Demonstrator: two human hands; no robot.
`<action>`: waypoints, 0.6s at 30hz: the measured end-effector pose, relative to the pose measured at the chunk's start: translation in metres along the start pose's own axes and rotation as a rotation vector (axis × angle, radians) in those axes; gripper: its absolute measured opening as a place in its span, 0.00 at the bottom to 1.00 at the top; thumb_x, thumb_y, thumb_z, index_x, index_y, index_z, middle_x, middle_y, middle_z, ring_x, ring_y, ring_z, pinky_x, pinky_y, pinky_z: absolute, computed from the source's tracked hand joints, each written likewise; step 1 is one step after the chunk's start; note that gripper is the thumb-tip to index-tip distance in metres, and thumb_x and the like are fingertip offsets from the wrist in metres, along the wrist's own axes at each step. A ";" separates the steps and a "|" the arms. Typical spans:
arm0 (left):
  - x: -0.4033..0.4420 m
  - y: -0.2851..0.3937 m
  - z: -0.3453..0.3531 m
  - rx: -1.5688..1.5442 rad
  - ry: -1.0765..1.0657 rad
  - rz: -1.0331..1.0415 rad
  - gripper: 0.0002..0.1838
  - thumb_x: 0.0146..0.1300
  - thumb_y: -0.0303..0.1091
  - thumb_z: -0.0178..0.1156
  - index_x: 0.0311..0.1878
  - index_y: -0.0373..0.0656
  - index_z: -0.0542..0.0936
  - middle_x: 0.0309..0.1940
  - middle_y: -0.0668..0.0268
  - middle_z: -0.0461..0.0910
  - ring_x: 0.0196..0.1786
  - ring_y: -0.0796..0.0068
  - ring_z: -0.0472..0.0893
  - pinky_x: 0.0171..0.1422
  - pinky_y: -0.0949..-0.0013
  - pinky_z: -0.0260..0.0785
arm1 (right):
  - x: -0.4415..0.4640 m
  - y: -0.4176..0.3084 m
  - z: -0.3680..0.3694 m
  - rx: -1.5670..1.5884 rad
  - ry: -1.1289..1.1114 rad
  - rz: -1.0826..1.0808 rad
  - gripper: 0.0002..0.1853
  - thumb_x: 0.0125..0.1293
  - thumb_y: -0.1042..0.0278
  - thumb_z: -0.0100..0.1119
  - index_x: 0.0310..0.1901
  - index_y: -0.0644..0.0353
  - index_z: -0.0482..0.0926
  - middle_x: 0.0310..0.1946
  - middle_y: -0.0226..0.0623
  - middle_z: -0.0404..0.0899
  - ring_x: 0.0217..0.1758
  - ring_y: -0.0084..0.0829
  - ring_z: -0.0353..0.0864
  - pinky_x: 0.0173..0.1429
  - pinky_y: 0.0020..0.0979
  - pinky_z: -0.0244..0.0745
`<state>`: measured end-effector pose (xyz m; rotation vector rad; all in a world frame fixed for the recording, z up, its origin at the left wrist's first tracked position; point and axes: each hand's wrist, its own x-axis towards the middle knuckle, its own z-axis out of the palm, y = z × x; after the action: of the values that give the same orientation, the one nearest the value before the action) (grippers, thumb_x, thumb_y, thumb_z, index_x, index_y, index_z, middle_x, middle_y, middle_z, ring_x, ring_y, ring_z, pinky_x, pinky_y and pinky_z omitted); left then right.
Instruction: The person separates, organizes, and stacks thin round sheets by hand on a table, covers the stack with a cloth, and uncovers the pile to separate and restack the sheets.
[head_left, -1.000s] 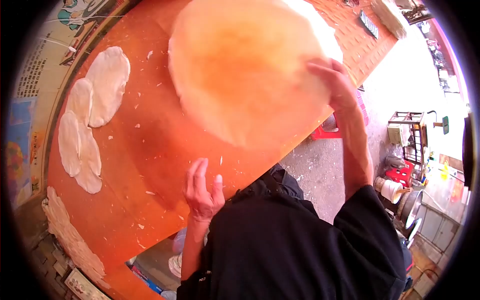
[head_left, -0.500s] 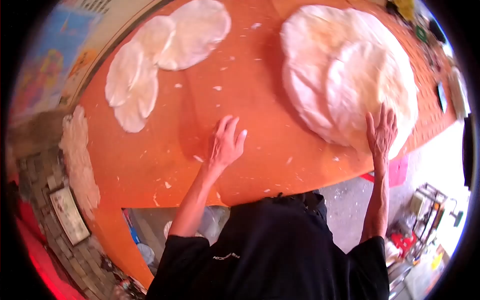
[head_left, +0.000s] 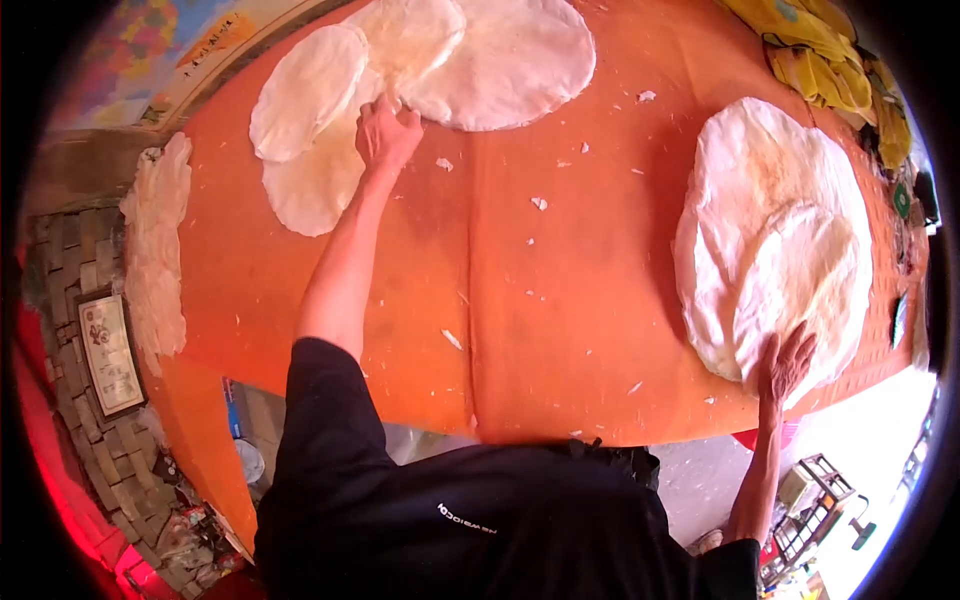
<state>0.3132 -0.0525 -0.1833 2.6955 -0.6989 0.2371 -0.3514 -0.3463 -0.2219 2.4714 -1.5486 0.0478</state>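
The left hand now reaches to the upper left of the frame, where a half second ago it hangs over bare surface near the centre; its fingers are bent, the tips at the edges of a cluster of thin, pale, round dough sheets, though whether they pinch one cannot be told. The right hand, at the lower right, lies with fingers spread on a broad, white, wrinkled dough sheet bearing a smaller round layer, gripping nothing that shows. A second ago that broad sheet is blurred, raised by the right hand; now it rests on the orange, smooth-covered worktop. For the work, this seems to mean the broad sheet is set down and the left hand's attention shifts to the cluster.
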 end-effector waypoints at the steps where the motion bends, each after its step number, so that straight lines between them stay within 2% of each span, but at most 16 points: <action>1: 0.011 0.004 0.003 0.067 -0.013 -0.044 0.27 0.55 0.46 0.62 0.55 0.40 0.75 0.51 0.50 0.74 0.55 0.48 0.74 0.58 0.53 0.69 | 0.000 0.000 -0.002 0.004 -0.016 0.001 0.37 0.69 0.44 0.46 0.75 0.53 0.51 0.72 0.63 0.48 0.75 0.59 0.48 0.75 0.52 0.45; 4: 0.039 -0.001 0.025 0.156 -0.021 -0.110 0.26 0.55 0.45 0.59 0.55 0.41 0.76 0.52 0.48 0.74 0.55 0.47 0.75 0.58 0.51 0.70 | 0.004 0.003 -0.007 -0.015 -0.050 0.016 0.37 0.69 0.46 0.49 0.74 0.53 0.52 0.72 0.62 0.49 0.75 0.58 0.48 0.75 0.50 0.46; 6: 0.053 -0.011 0.032 0.262 -0.143 -0.160 0.24 0.56 0.44 0.57 0.54 0.41 0.76 0.53 0.48 0.74 0.56 0.48 0.75 0.58 0.52 0.70 | 0.010 0.007 -0.026 0.100 -0.159 -0.015 0.36 0.68 0.48 0.52 0.73 0.54 0.56 0.71 0.63 0.52 0.75 0.57 0.50 0.75 0.49 0.47; 7: 0.054 -0.018 0.034 0.280 -0.074 -0.064 0.21 0.58 0.42 0.55 0.50 0.39 0.79 0.49 0.45 0.78 0.53 0.46 0.77 0.56 0.51 0.71 | 0.014 0.009 -0.041 0.229 -0.157 -0.004 0.34 0.66 0.51 0.57 0.70 0.56 0.63 0.68 0.63 0.59 0.73 0.57 0.54 0.74 0.48 0.51; 8: 0.056 -0.018 0.027 0.278 -0.079 -0.065 0.21 0.58 0.42 0.55 0.50 0.39 0.79 0.49 0.45 0.78 0.53 0.46 0.77 0.56 0.51 0.71 | 0.023 0.011 -0.049 0.205 -0.090 -0.022 0.25 0.67 0.57 0.58 0.62 0.59 0.72 0.61 0.58 0.70 0.66 0.54 0.66 0.69 0.48 0.60; 10: 0.061 -0.016 0.010 0.246 -0.170 -0.049 0.18 0.59 0.40 0.54 0.45 0.36 0.81 0.43 0.44 0.81 0.48 0.46 0.81 0.53 0.50 0.73 | 0.049 -0.031 -0.096 0.350 -0.059 0.035 0.18 0.68 0.61 0.58 0.55 0.62 0.78 0.52 0.51 0.77 0.56 0.45 0.77 0.61 0.42 0.70; 11: 0.064 -0.030 0.013 0.282 -0.072 0.039 0.16 0.58 0.38 0.53 0.41 0.36 0.81 0.35 0.44 0.82 0.42 0.44 0.82 0.50 0.49 0.73 | 0.058 -0.059 -0.105 0.630 0.009 0.059 0.15 0.70 0.62 0.56 0.51 0.63 0.80 0.46 0.44 0.82 0.48 0.35 0.81 0.54 0.33 0.74; 12: 0.060 -0.031 0.002 0.281 -0.086 0.073 0.16 0.58 0.36 0.52 0.44 0.37 0.81 0.34 0.43 0.82 0.41 0.43 0.82 0.49 0.49 0.73 | 0.066 -0.100 -0.125 0.913 -0.097 0.163 0.16 0.71 0.60 0.55 0.52 0.63 0.79 0.43 0.41 0.82 0.45 0.30 0.80 0.51 0.29 0.74; 13: 0.051 -0.027 -0.015 0.275 -0.099 0.111 0.17 0.58 0.35 0.51 0.47 0.37 0.80 0.33 0.42 0.81 0.40 0.43 0.81 0.48 0.50 0.72 | 0.076 -0.127 -0.123 1.177 -0.220 0.150 0.17 0.71 0.60 0.55 0.53 0.63 0.79 0.42 0.38 0.82 0.43 0.28 0.80 0.50 0.29 0.75; 15: 0.019 -0.025 -0.041 0.181 -0.064 0.209 0.14 0.57 0.32 0.52 0.43 0.35 0.80 0.28 0.43 0.80 0.34 0.41 0.80 0.41 0.48 0.72 | 0.096 -0.204 -0.143 1.439 -0.532 0.232 0.19 0.70 0.57 0.56 0.50 0.66 0.79 0.39 0.38 0.82 0.42 0.26 0.81 0.50 0.30 0.77; 16: -0.004 -0.017 -0.056 0.096 -0.052 0.188 0.14 0.57 0.30 0.51 0.43 0.35 0.80 0.27 0.44 0.79 0.33 0.43 0.80 0.39 0.49 0.71 | 0.106 -0.236 -0.124 1.710 -0.700 0.205 0.18 0.70 0.56 0.57 0.48 0.65 0.78 0.39 0.38 0.81 0.41 0.27 0.81 0.50 0.30 0.77; 17: -0.029 -0.010 -0.068 0.015 -0.038 0.162 0.14 0.57 0.29 0.50 0.44 0.35 0.80 0.26 0.44 0.78 0.32 0.44 0.80 0.36 0.49 0.71 | 0.117 -0.271 -0.121 1.744 -0.861 0.127 0.18 0.69 0.55 0.58 0.48 0.64 0.77 0.38 0.37 0.80 0.41 0.29 0.81 0.49 0.31 0.78; 18: -0.050 -0.011 -0.073 -0.002 -0.043 0.155 0.14 0.56 0.27 0.50 0.44 0.35 0.79 0.26 0.44 0.78 0.30 0.45 0.80 0.34 0.50 0.70 | 0.125 -0.307 -0.110 1.940 -1.021 0.314 0.19 0.69 0.54 0.57 0.47 0.65 0.76 0.37 0.37 0.80 0.40 0.31 0.81 0.49 0.32 0.78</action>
<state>0.2700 0.0058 -0.1306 2.6539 -0.9215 0.2162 -0.0121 -0.3059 -0.1487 3.6847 -3.4293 0.8004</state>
